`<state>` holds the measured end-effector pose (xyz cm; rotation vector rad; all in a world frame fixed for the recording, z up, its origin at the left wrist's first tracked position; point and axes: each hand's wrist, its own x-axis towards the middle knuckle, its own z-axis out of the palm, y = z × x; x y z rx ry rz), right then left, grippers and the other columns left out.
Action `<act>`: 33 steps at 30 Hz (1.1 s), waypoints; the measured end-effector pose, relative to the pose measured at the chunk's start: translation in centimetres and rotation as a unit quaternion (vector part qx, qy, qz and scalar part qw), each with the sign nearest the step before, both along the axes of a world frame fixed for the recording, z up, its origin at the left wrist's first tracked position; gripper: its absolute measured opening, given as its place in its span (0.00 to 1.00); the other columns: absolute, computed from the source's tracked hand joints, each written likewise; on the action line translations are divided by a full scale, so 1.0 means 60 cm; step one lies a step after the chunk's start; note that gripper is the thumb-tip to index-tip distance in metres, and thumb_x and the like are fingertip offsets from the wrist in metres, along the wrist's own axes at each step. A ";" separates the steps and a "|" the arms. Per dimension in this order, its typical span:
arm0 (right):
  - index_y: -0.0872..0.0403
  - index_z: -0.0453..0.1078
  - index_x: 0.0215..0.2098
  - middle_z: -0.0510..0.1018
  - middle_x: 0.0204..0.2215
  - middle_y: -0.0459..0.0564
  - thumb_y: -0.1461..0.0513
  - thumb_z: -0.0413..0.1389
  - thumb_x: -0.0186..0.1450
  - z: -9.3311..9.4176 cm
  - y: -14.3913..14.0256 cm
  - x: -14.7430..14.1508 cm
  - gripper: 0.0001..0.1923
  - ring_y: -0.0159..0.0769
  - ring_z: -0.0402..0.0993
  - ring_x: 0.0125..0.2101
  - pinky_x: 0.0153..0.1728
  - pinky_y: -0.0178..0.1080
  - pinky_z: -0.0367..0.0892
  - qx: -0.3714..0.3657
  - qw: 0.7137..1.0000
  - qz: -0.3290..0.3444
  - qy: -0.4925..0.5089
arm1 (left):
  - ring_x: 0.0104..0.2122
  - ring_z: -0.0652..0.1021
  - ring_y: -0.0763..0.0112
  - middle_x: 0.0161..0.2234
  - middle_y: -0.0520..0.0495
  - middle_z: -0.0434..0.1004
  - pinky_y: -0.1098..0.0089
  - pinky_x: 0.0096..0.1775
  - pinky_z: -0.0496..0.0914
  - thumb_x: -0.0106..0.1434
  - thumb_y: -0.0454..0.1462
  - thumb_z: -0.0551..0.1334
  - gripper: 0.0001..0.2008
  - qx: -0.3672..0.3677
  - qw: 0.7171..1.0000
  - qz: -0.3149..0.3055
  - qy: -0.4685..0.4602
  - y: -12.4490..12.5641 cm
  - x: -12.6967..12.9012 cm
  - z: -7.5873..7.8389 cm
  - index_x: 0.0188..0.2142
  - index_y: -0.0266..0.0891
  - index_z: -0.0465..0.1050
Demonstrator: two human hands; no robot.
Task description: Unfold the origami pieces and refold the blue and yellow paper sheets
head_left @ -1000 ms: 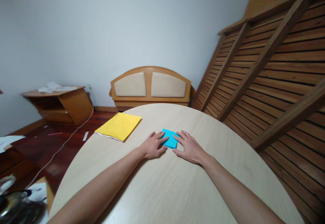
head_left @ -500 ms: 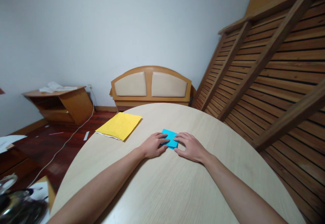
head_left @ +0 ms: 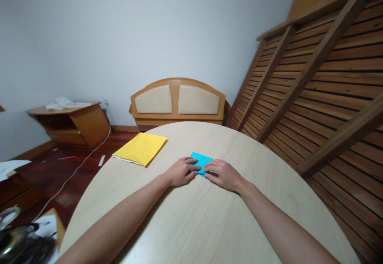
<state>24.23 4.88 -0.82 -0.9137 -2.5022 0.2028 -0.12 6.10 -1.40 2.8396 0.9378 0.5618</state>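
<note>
A small folded sheet of blue paper lies on the round table, in front of me. My left hand rests on its left part with the fingers stretched out and lying flat, pressing from above. On the right side, my right hand has its fingers bent over the paper's near right part. Its thumb is close under the fingertips at the near edge, closed on the paper. The fingers cover part of the paper, so not all of its folds show.
A stack of yellow paper with white edges lies at the table's left. Behind the table stands a padded headboard. A slatted wooden frame leans at the right. A low cabinet and a white cable are at the left.
My right hand's fingers have drawn closer to the thumb and lower on the paper, so more of its far right corner shows. My left hand has stayed in place.
</note>
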 end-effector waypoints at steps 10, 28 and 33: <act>0.48 0.77 0.43 0.82 0.41 0.49 0.64 0.53 0.65 -0.005 0.001 -0.001 0.13 0.41 0.76 0.44 0.48 0.44 0.67 0.018 1.000 -0.001 -0.011 | 0.58 0.71 0.59 0.58 0.42 0.71 0.57 0.60 0.64 0.69 0.42 0.56 0.16 -0.008 1.000 -0.020 -0.011 0.004 -0.001 -0.005 0.53 0.43 0.75; 0.50 0.76 0.46 0.81 0.43 0.49 0.61 0.51 0.70 -0.015 0.008 0.003 0.12 0.40 0.75 0.44 0.48 0.43 0.68 -0.019 0.999 -0.029 0.026 | 0.51 0.75 0.62 0.51 0.44 0.77 0.64 0.53 0.69 0.66 0.43 0.58 0.11 -0.017 1.000 0.005 -0.026 -0.002 0.003 -0.004 0.43 0.40 0.74; 0.52 0.75 0.44 0.81 0.40 0.52 0.60 0.50 0.71 -0.016 0.009 0.001 0.12 0.41 0.76 0.41 0.44 0.42 0.68 -0.010 0.998 -0.060 0.018 | 0.47 0.76 0.63 0.47 0.44 0.78 0.66 0.50 0.70 0.67 0.40 0.57 0.09 -0.011 1.000 0.001 -0.027 -0.001 0.004 0.000 0.41 0.39 0.74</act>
